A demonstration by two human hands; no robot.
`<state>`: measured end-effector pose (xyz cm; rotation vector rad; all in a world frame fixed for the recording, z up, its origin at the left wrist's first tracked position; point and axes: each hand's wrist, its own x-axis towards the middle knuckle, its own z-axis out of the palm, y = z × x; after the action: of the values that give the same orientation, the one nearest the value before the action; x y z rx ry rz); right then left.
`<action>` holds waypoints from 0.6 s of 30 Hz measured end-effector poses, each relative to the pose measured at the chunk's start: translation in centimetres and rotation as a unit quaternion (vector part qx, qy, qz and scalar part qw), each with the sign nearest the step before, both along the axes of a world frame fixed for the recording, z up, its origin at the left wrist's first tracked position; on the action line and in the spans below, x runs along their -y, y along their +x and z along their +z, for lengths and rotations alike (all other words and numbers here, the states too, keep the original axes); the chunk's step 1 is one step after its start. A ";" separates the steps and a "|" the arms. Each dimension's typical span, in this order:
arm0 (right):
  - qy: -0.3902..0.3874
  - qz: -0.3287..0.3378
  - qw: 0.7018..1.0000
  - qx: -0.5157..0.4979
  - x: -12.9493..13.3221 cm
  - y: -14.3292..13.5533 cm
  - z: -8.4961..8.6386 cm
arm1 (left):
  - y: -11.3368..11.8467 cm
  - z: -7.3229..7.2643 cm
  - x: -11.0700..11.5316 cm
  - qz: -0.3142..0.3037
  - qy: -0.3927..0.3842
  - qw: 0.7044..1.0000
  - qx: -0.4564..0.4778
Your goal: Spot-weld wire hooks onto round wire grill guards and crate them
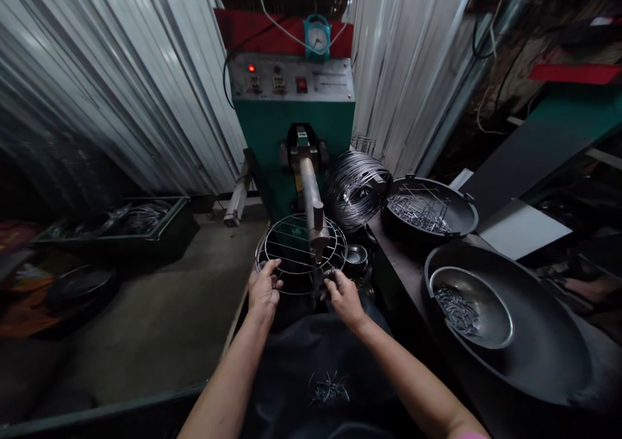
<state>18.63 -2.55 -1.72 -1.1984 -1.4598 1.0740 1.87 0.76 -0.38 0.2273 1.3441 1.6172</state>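
Note:
A round wire rack with parallel bars lies below the metal arm of a green machine. My left hand is closed on the rack's near left rim, thumb on top. At the near right side, close under the arm's tip, my right hand is closed with fingertips pinched together. What those fingertips hold is too dark and small to make out. Several short bent wire pieces rest on the dark apron over my lap.
A wire coil stands right of the machine. Farther right are a black pan with wire parts and a large wok holding a metal bowl of wire pieces. A green bin is at left. A blue clock sits on the machine.

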 end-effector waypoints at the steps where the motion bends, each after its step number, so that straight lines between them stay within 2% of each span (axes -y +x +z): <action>1: -0.003 -0.004 1.000 0.014 0.0 0.0 -0.4 | 0.0 0.0 0.1 0.000 -0.002 1.000 -0.007; 14: -0.020 0.045 0.999 0.016 -0.6 0.5 -1.1 | -0.2 -0.7 0.2 0.001 0.001 1.000 -0.010; 18: -0.036 0.029 0.999 -0.019 -0.5 0.0 -1.1 | -0.1 -0.5 0.3 0.001 -0.001 1.000 -0.016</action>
<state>18.68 -2.06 -2.78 -1.1855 -1.4453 1.1912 1.75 0.43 -0.89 0.2509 1.3706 1.6201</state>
